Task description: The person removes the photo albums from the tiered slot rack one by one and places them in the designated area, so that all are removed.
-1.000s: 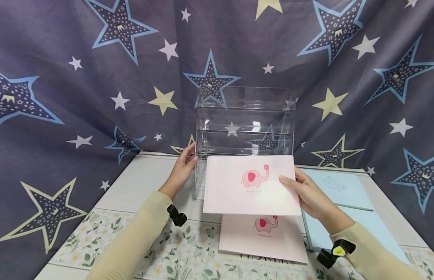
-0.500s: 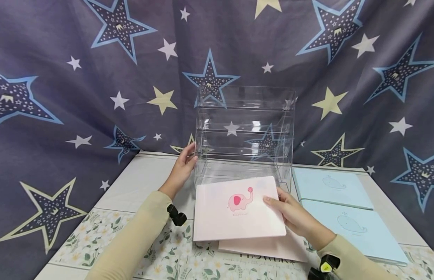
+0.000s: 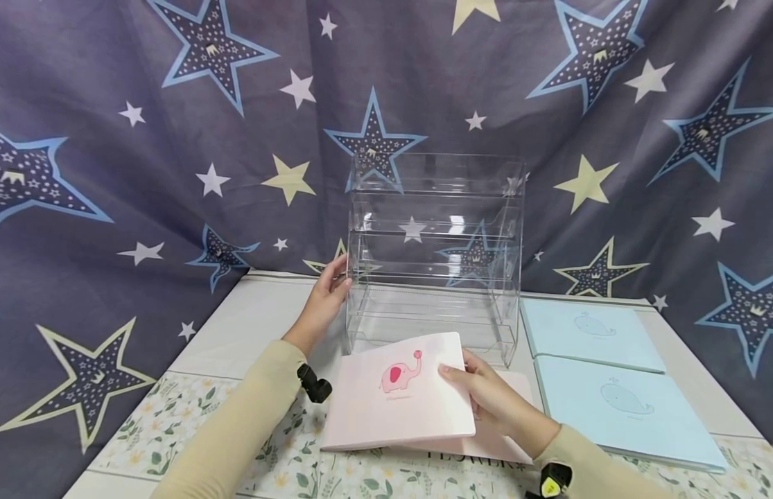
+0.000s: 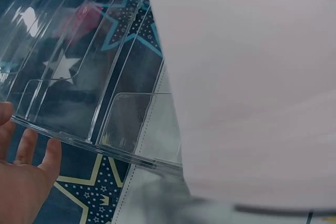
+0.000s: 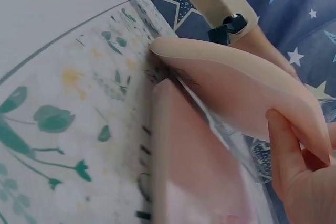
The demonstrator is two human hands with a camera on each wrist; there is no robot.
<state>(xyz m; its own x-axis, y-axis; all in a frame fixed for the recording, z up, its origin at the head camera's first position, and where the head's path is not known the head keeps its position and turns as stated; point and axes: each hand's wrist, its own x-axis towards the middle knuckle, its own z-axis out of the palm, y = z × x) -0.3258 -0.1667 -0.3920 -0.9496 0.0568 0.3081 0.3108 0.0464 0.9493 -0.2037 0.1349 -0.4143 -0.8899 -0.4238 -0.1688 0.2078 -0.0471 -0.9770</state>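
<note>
My right hand (image 3: 492, 391) pinches the right edge of a pink elephant notebook (image 3: 395, 398), thumb on the cover and fingers beneath. It is tilted, its left end low near the table. Under it lies a second pink notebook (image 3: 505, 443), mostly hidden. In the right wrist view, the held notebook (image 5: 236, 85) bows upward, with a gap over the lower one (image 5: 194, 171). My left hand (image 3: 324, 298) rests against the left side of a clear tiered rack (image 3: 432, 277); in the left wrist view its fingertips (image 4: 52, 153) are at the side panel's edge.
Two light-blue whale notebooks (image 3: 586, 336) lie at the right, one in front of the other. A floral mat (image 3: 249, 443) covers the front of the white table (image 3: 236, 326). A starry curtain (image 3: 236, 138) hangs behind the rack.
My right hand has brought the pink notebook down and to the left from in front of the rack to over the other pink notebook. My left hand has stayed at the rack's side.
</note>
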